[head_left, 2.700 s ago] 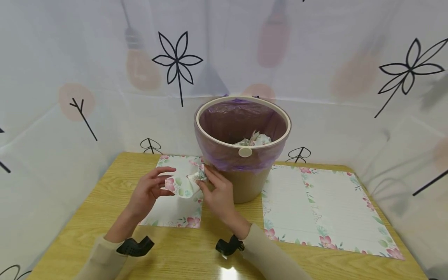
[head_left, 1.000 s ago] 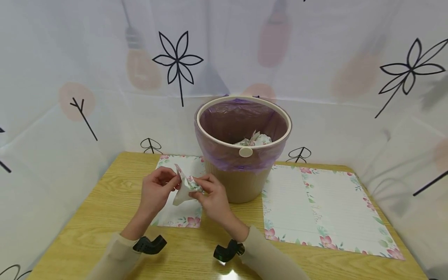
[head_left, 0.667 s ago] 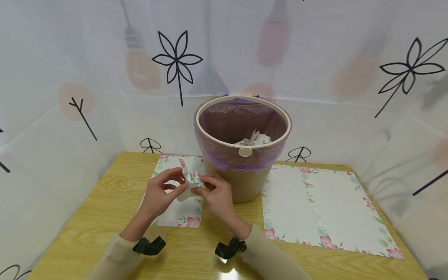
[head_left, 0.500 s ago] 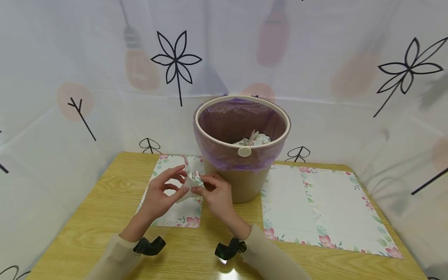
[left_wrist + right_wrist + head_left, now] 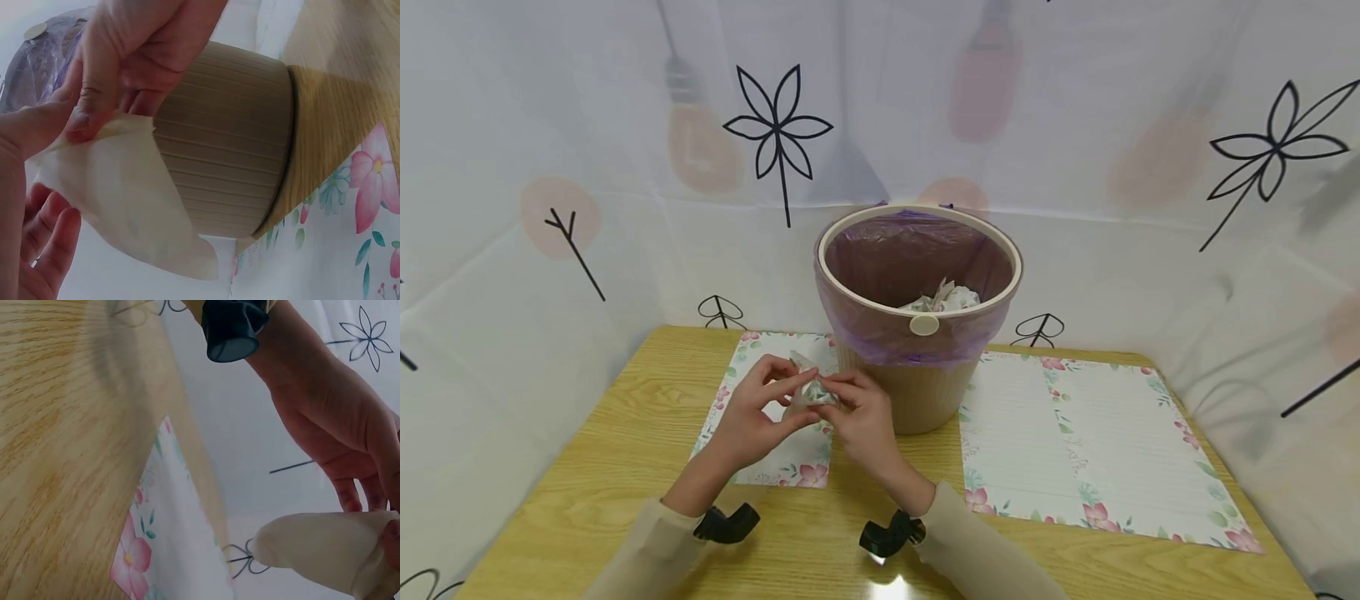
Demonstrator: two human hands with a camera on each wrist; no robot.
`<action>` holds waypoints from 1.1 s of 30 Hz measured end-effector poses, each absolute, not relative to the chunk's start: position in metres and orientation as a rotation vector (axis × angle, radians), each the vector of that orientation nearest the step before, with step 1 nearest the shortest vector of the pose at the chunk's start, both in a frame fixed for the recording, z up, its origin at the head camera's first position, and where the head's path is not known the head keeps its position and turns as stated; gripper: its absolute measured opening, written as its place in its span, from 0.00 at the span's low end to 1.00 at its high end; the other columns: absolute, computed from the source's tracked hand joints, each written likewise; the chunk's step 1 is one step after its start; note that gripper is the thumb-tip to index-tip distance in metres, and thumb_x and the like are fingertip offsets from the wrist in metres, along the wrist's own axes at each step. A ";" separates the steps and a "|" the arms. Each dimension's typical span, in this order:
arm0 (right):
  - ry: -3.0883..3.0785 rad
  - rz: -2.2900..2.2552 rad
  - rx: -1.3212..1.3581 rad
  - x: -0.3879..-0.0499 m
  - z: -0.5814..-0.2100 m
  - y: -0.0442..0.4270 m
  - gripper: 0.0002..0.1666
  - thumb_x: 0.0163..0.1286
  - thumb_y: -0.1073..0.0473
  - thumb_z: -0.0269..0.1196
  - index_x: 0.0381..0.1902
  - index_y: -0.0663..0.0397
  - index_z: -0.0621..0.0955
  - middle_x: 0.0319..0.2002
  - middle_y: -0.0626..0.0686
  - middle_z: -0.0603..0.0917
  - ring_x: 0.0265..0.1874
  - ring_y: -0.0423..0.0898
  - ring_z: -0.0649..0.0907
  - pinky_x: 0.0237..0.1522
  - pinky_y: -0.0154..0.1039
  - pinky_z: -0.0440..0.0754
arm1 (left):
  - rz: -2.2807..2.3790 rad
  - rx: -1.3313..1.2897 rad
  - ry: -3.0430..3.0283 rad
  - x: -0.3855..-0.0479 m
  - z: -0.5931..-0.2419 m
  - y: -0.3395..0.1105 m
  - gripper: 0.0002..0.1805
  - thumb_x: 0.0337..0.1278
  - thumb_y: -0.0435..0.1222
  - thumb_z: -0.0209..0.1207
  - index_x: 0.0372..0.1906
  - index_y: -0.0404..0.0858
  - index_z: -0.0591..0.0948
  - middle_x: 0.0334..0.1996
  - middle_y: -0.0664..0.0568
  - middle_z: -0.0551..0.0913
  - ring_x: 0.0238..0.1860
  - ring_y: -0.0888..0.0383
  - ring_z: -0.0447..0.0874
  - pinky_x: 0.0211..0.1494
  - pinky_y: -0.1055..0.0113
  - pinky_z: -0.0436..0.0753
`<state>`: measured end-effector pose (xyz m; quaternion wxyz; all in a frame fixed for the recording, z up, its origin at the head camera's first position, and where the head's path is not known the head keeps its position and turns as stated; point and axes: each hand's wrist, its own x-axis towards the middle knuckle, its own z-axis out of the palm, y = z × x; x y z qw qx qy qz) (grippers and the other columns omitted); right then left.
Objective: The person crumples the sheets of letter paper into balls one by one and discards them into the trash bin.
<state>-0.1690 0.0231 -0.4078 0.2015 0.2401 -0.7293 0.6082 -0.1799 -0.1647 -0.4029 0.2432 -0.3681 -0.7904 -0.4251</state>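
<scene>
Both hands meet over a crumpled sheet of floral paper (image 5: 816, 393), in front of the bin. My right hand (image 5: 867, 425) pinches its right side between thumb and fingers. My left hand (image 5: 748, 421) holds the left side, fingers bent above and thumb below. In the left wrist view, a pale loose flap of the paper (image 5: 125, 194) hangs beneath the right hand (image 5: 144, 56). From the right wrist, the left hand (image 5: 344, 419) shows beyond the paper's pale back (image 5: 319, 550). A flat floral sheet (image 5: 775, 462) lies on the table under the hands.
A beige bin (image 5: 917, 400) with a purple liner (image 5: 887, 346) stands at the table's back. Crumpled floral paper (image 5: 951, 298) lies inside it. To the right are flat floral sheets (image 5: 1120, 450). A patterned cloth (image 5: 1075, 100) hangs behind the wooden table (image 5: 805, 542).
My left hand, earlier spread beside the paper, has moved right and closed in on it. The paper's upstanding corner has folded down, making a smaller bundle. The right hand keeps its pinch.
</scene>
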 end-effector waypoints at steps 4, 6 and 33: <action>-2.064 1.615 0.805 -0.176 -0.418 0.024 0.19 0.57 0.77 0.70 0.49 0.70 0.85 0.46 0.59 0.82 0.48 0.55 0.82 0.46 0.51 0.84 | -1.115 -0.987 -2.163 -0.179 -0.404 -0.166 0.31 0.41 0.29 0.77 0.57 0.39 0.84 0.50 0.45 0.72 0.44 0.54 0.74 0.38 0.68 0.77; -2.057 1.601 0.858 -0.177 -0.419 0.025 0.20 0.58 0.77 0.69 0.50 0.69 0.84 0.47 0.59 0.81 0.49 0.55 0.81 0.46 0.51 0.84 | -1.092 -0.969 -2.170 -0.178 -0.404 -0.167 0.32 0.41 0.29 0.77 0.58 0.41 0.84 0.55 0.44 0.71 0.44 0.54 0.75 0.38 0.67 0.77; -1.996 1.723 0.740 -0.153 -0.377 0.026 0.10 0.55 0.77 0.71 0.37 0.76 0.85 0.38 0.64 0.85 0.38 0.58 0.86 0.42 0.49 0.86 | -0.515 -0.982 -2.159 -0.178 -0.402 -0.165 0.44 0.30 0.37 0.83 0.62 0.39 0.79 0.57 0.45 0.80 0.59 0.47 0.75 0.53 0.55 0.82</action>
